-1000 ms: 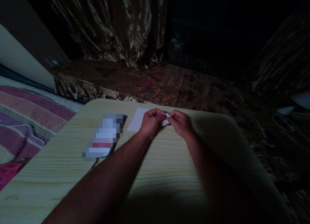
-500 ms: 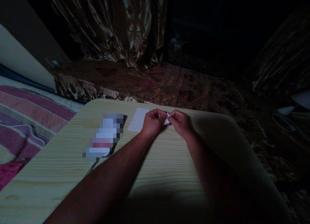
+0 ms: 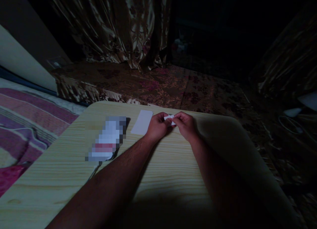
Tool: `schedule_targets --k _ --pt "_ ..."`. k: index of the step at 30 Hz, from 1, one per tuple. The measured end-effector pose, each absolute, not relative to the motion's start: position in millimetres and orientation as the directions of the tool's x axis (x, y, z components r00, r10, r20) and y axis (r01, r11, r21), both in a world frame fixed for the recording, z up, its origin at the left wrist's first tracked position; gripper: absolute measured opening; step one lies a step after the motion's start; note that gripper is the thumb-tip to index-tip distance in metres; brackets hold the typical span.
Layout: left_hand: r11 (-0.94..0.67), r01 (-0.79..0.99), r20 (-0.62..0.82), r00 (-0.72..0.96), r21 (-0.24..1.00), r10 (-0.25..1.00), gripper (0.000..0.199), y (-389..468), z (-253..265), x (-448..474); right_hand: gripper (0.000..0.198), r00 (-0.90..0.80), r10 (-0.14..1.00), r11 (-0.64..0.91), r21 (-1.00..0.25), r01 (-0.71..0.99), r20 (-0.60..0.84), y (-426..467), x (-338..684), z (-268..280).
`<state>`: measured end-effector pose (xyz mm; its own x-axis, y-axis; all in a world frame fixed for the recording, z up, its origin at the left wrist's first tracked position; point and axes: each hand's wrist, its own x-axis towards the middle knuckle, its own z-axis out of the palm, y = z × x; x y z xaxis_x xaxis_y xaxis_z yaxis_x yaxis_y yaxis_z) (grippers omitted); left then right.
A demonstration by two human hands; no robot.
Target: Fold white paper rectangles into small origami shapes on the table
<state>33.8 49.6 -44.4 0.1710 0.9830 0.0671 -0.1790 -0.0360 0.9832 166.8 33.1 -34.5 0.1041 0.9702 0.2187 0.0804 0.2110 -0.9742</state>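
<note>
A small piece of white paper (image 3: 169, 117) is pinched between my two hands, close above the far part of the wooden table (image 3: 170, 176). My left hand (image 3: 158, 126) grips its left side, thumb on top. My right hand (image 3: 183, 124) pinches the right side with thumb and fingers. Fingers cover much of the paper, so its full shape is hidden. Just left of my left hand, a flat white sheet of paper (image 3: 141, 122) lies on the table.
Farther left on the table is a blurred-out device (image 3: 106, 138) with a cable (image 3: 92, 172) running toward me. A striped bedspread (image 3: 32, 120) lies beyond the left edge. Patterned fabric (image 3: 153, 82) covers a ledge behind the table, below a curtain (image 3: 138, 27). The room is dim.
My left hand has turned slightly and its fingers have shifted, so more of the small paper shows between the hands. The right hand has barely moved.
</note>
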Motion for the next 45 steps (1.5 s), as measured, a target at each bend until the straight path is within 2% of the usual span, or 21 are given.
schedule_targets --k 11,15,25,37,45 --pt "-0.142 0.018 0.137 0.167 0.990 0.976 0.018 47.2 -41.4 32.7 0.012 0.157 0.956 0.233 -0.967 0.108 0.248 35.7 168.5 -39.9" --pt "-0.126 0.009 0.122 0.182 0.992 0.976 0.018 49.1 -46.1 32.5 0.012 0.156 0.959 0.229 -0.971 0.072 0.238 36.2 168.1 -40.8" --pt "-0.098 -0.068 0.109 0.192 0.993 0.975 0.015 49.3 -43.0 32.0 0.009 0.126 0.954 0.256 -0.958 0.127 0.271 33.7 170.6 -38.2" --pt "-0.160 -0.017 0.160 0.189 0.987 0.969 0.022 48.5 -47.0 33.6 0.009 0.184 0.951 0.240 -0.968 0.076 0.250 33.7 171.0 -35.0" --pt "-0.145 -0.055 0.154 0.208 0.988 0.966 0.019 49.8 -46.6 31.3 0.010 0.144 0.961 0.233 -0.972 0.025 0.234 34.7 172.2 -38.9"
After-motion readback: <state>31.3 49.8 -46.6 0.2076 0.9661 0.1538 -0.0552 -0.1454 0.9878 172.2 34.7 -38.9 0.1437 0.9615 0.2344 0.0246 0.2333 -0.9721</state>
